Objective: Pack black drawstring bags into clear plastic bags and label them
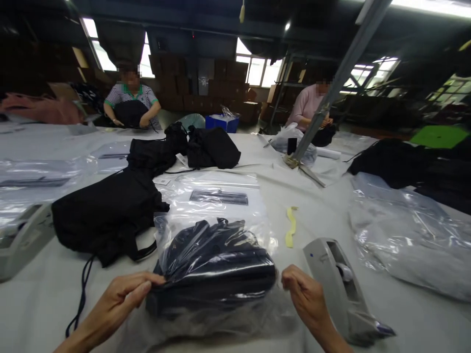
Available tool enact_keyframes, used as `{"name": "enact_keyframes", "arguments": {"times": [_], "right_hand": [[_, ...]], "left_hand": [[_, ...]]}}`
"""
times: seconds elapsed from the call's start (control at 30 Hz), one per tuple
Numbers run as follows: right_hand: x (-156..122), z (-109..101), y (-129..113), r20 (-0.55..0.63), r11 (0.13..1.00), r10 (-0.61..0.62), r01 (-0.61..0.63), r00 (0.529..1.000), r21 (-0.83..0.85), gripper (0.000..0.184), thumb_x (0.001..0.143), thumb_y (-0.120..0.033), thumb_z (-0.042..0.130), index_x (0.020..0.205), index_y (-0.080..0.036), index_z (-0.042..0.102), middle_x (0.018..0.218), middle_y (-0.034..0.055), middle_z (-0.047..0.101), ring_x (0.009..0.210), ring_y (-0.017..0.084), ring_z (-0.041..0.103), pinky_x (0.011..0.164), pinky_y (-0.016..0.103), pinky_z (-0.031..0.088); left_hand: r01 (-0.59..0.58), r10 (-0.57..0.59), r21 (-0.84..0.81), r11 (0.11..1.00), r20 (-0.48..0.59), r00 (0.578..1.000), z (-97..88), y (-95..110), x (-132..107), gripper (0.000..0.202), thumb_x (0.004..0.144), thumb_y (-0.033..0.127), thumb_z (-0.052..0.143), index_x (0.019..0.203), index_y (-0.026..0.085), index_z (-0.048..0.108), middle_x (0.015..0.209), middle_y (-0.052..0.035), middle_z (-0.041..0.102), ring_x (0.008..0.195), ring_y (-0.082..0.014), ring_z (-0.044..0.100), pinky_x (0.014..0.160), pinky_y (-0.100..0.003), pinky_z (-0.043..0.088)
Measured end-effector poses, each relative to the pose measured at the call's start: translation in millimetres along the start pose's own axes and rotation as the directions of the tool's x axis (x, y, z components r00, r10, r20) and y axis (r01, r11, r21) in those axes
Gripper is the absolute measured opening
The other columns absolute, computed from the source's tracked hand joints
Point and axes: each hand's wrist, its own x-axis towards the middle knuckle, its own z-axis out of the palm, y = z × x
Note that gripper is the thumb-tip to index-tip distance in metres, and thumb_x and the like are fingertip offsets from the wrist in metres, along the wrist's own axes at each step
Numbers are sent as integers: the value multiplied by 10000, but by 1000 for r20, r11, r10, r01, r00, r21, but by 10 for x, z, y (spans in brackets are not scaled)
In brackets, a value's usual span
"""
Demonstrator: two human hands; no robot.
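Observation:
Before me lies a clear plastic bag (221,314) with a folded dark bag (217,282), black or navy, inside it. My left hand (125,294) pinches the plastic at its left edge, thumb against fingers. On the opposite side, my right hand (303,291) is closed with curled fingers at the plastic's right edge. Just beyond, flat clear bags (235,179) with a printed dark text block lie stacked. A black drawstring bag (106,211) rests to the left, its cord hanging toward me.
A grey tape dispenser (356,314) stands right of my right hand; another dispenser (29,245) is at far left. A yellow strip (290,228) and a metal post (334,73) are beyond. Clear bags (412,245) pile up at right. Two people (130,100) work across the table.

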Motion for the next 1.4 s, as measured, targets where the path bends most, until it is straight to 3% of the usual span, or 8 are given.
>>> {"name": "enact_keyframes", "arguments": {"times": [0.1,0.2,0.4,0.57,0.8,0.97,1.13,1.4], "right_hand": [[86,69,143,-42,997,62,-64,997,-36,462,986,-430,454,592,-197,518,563,-11,489,507,132,502,508,243,383],[111,143,189,-40,995,93,-94,995,-41,450,976,-437,472,602,-196,536,566,-6,500,520,140,507,506,245,383],[78,139,31,-38,996,75,-77,996,-47,409,976,-414,478,631,-207,552,600,15,549,545,154,533,542,263,406],[6,104,-39,-31,994,57,-59,998,-92,424,979,-391,474,600,-209,524,563,6,527,507,141,516,525,259,398],[-96,76,-139,-49,987,82,-88,995,-136,470,985,-418,461,578,-196,543,546,6,545,494,126,534,523,241,398],[-53,112,-164,-46,981,101,-107,994,-159,503,962,-490,470,572,-190,576,508,-2,544,448,117,501,481,228,379],[58,180,-81,-87,969,154,-168,984,-183,487,901,-598,525,643,-192,595,489,-27,529,428,113,471,461,221,367],[228,104,108,-88,949,-4,-24,996,-314,572,965,-570,425,540,-199,520,484,-3,509,449,132,477,484,261,350]], "left_hand": [[63,-63,-14,998,-13,998,6,-36,96,309,959,379,439,920,219,700,889,-31,736,845,-189,687,772,-236,533],[60,-61,-16,998,-27,998,-25,-27,64,430,975,490,331,853,219,641,1016,-65,719,1015,-241,650,897,-335,517],[-223,245,384,896,-8,970,20,374,-266,617,698,811,522,1054,320,631,1480,-73,425,1388,-429,275,1117,-695,168],[-242,173,542,805,176,969,148,641,-348,570,695,641,684,1168,328,626,1560,-95,292,1425,-467,160,1076,-747,165],[-239,190,557,795,146,971,207,652,-403,552,738,496,714,1254,358,576,1592,-79,213,1436,-478,91,1061,-767,138],[-213,220,492,844,44,974,266,490,-310,180,886,139,530,941,256,655,1555,-51,324,1403,-339,327,1133,-615,240],[17,-49,209,978,148,988,-43,312,-59,191,930,352,515,861,225,640,1375,-69,567,1190,-252,591,941,-305,514],[125,-146,82,989,364,920,-311,230,244,274,910,426,531,790,235,686,1240,-38,669,1140,-249,621,713,-210,541]]}}
